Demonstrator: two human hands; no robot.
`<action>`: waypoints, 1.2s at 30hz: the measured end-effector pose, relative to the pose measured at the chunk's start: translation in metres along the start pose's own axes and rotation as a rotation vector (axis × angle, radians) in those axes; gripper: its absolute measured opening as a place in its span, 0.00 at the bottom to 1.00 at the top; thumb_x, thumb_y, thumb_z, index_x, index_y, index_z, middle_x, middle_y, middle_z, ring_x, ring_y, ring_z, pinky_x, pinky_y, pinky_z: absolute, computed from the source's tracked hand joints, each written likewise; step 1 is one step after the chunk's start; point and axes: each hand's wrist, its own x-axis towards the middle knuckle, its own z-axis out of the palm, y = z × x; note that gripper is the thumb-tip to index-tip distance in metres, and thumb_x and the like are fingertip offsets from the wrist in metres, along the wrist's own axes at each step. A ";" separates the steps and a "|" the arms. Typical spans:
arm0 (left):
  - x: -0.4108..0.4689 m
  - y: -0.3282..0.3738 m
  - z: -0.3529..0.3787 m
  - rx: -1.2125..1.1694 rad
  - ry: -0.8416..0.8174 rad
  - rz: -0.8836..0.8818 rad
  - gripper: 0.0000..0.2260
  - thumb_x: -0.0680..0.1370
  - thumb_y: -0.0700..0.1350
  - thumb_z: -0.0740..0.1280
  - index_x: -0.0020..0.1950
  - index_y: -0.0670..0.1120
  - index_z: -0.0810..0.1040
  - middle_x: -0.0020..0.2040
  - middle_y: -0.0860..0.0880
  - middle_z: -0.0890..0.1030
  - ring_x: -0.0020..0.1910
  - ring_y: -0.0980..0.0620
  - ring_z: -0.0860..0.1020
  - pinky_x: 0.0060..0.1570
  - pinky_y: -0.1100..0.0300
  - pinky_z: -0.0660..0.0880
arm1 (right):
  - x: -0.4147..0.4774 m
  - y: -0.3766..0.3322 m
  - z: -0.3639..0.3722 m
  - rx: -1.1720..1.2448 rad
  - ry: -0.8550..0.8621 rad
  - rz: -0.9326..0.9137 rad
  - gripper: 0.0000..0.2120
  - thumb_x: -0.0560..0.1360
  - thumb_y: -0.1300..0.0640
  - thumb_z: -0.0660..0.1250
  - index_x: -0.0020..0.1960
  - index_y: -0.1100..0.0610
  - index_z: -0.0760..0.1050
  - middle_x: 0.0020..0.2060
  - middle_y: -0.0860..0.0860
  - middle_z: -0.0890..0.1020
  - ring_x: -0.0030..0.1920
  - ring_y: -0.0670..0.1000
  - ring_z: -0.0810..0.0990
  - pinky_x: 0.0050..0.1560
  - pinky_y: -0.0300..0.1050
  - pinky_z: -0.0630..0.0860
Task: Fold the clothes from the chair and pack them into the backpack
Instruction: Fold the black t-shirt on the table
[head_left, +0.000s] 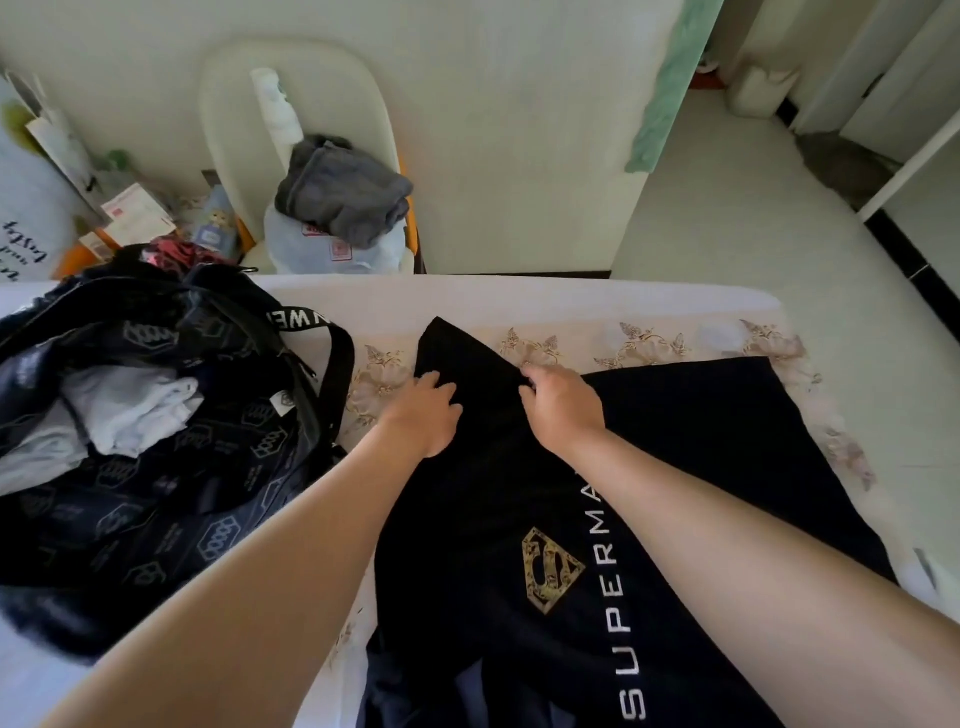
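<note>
Folding is under way. The black T-shirt (498, 499) lies mid-frame on the bed (519, 301); the left hand (428, 413) presses flat on its sleeve while the right hand (563, 408) pinches the sleeve edge. Next, probably, the sleeve goes inward, then the shirt goes into the backpack (156, 519) at left.

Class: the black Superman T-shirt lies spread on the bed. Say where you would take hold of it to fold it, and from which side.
Pinch the pointed sleeve at the far end of the black T-shirt, coming from above on the near side, where the left hand and right hand rest. It lies flat on the bed, so only edges lift.
</note>
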 end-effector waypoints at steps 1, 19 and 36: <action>0.004 -0.001 -0.001 0.078 0.028 -0.003 0.21 0.85 0.51 0.52 0.77 0.48 0.61 0.75 0.44 0.63 0.73 0.42 0.62 0.65 0.46 0.70 | 0.006 0.000 0.002 -0.062 -0.005 -0.004 0.19 0.82 0.48 0.59 0.70 0.54 0.72 0.53 0.51 0.82 0.52 0.55 0.80 0.48 0.49 0.78; 0.032 -0.025 -0.044 -0.953 0.411 -0.217 0.14 0.75 0.35 0.65 0.55 0.51 0.80 0.51 0.52 0.81 0.50 0.51 0.79 0.49 0.60 0.76 | 0.043 -0.027 -0.022 0.515 0.081 0.108 0.17 0.76 0.63 0.68 0.62 0.50 0.72 0.50 0.42 0.77 0.50 0.46 0.77 0.46 0.37 0.71; -0.043 -0.026 -0.014 -0.271 0.322 0.166 0.19 0.78 0.32 0.61 0.64 0.50 0.74 0.64 0.50 0.74 0.65 0.43 0.70 0.60 0.49 0.72 | -0.040 -0.008 0.005 0.028 0.007 -0.313 0.10 0.79 0.60 0.64 0.57 0.53 0.81 0.53 0.48 0.79 0.45 0.50 0.81 0.42 0.48 0.80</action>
